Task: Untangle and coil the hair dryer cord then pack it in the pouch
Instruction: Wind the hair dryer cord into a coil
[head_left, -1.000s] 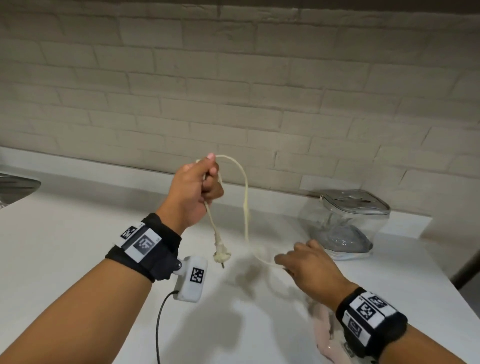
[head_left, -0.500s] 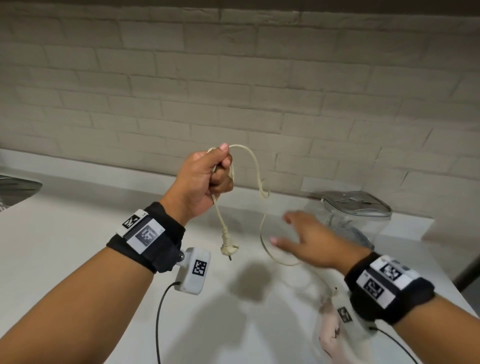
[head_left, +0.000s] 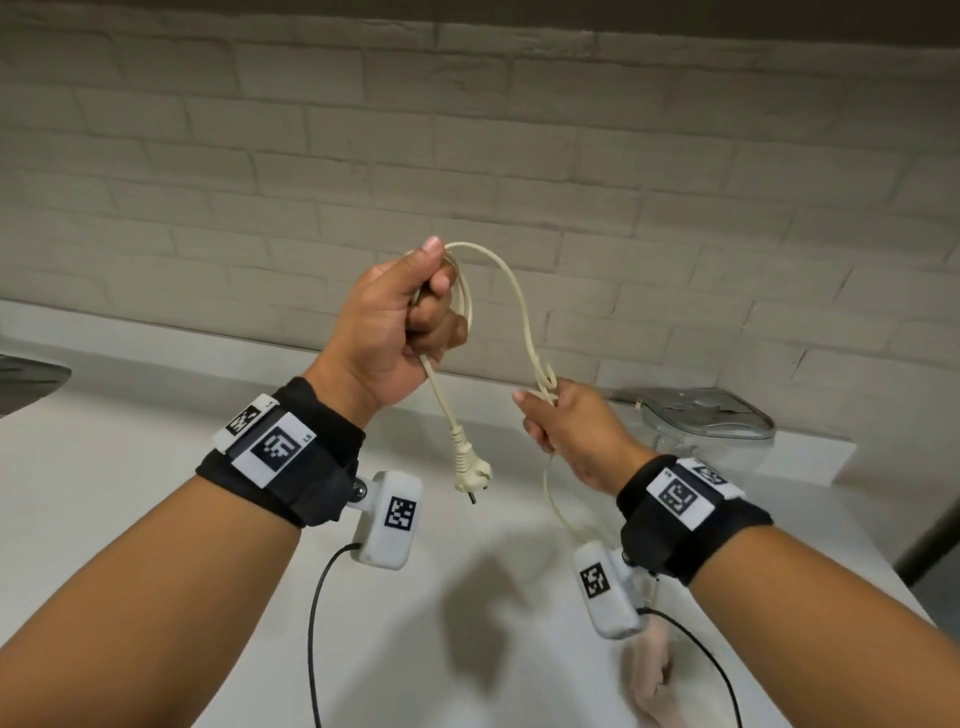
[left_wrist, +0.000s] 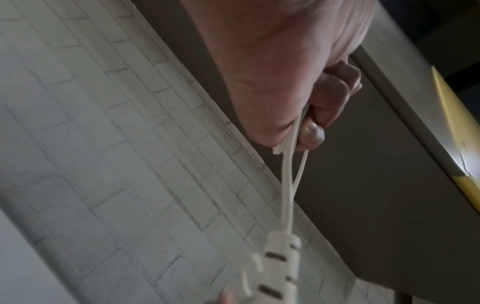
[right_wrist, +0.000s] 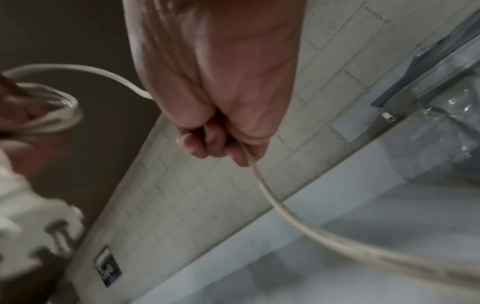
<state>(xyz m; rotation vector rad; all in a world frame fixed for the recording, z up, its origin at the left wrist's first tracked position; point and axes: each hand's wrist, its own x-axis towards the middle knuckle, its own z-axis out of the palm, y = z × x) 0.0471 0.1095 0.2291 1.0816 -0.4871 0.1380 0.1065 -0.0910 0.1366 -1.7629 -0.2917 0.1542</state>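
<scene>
A cream cord (head_left: 511, 291) arcs between my two raised hands over the white counter. My left hand (head_left: 410, 322) grips a few loops of it in a fist, and the plug (head_left: 471, 474) dangles below that fist. The left wrist view shows my fingers (left_wrist: 330, 98) curled round the strands, with the plug (left_wrist: 279, 265) hanging near. My right hand (head_left: 563, 426) pinches the cord lower down, at a twist; its fingers (right_wrist: 215, 144) are curled round the cord (right_wrist: 285, 218), which trails down toward the counter. A pink hair dryer body (head_left: 652, 675) shows partly under my right wrist.
A clear pouch (head_left: 711, 431) with a grey zipped top stands at the back right of the counter (head_left: 156, 467). A brick wall runs behind it. A dark sink edge (head_left: 26, 379) shows at far left. The counter's right edge drops off beside my right forearm.
My right hand has risen from near the counter and taken hold of the cord closer to my left hand. The left hand has lifted a little with its loops.
</scene>
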